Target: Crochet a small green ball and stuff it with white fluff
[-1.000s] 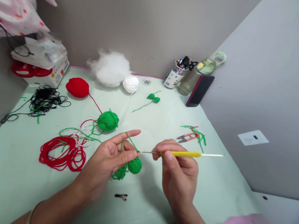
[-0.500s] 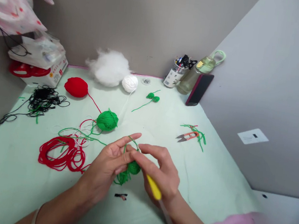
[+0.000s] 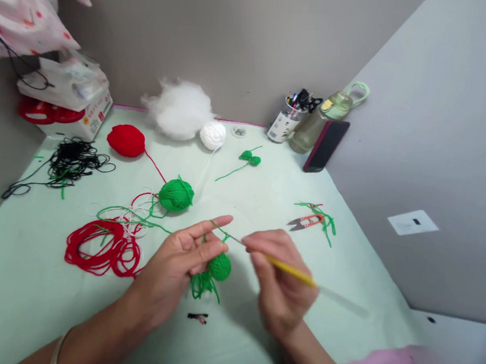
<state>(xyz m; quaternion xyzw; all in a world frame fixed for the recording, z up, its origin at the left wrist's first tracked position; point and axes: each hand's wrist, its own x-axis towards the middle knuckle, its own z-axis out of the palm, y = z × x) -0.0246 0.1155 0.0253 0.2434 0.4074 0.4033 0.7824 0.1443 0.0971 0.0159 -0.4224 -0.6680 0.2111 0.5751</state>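
Between thumb and fingers, my left hand (image 3: 181, 257) pinches a small green crochet piece (image 3: 220, 267), rounded, with loose green strands hanging below it. Green yarn runs over the raised left index finger. My right hand (image 3: 281, 279) grips a crochet hook (image 3: 292, 269) with a yellow handle, its thin metal shaft pointing left. The hook's tip is at the yarn just above the piece. A green yarn ball (image 3: 176, 195) lies beyond my left hand, and its strand trails toward that hand.
Left of my hands lie looped red yarn (image 3: 95, 246), a red yarn ball (image 3: 126, 140) and tangled black cord (image 3: 73, 162). White stuffing (image 3: 181, 108) and a white yarn ball (image 3: 212, 135) sit at the back. Thread snips (image 3: 307, 221), a phone (image 3: 327, 147) and a bottle (image 3: 322, 121) are right.
My right hand has moved right, away from my left, and the hook has swung from steeply slanted to nearly level. More of the green piece shows now.
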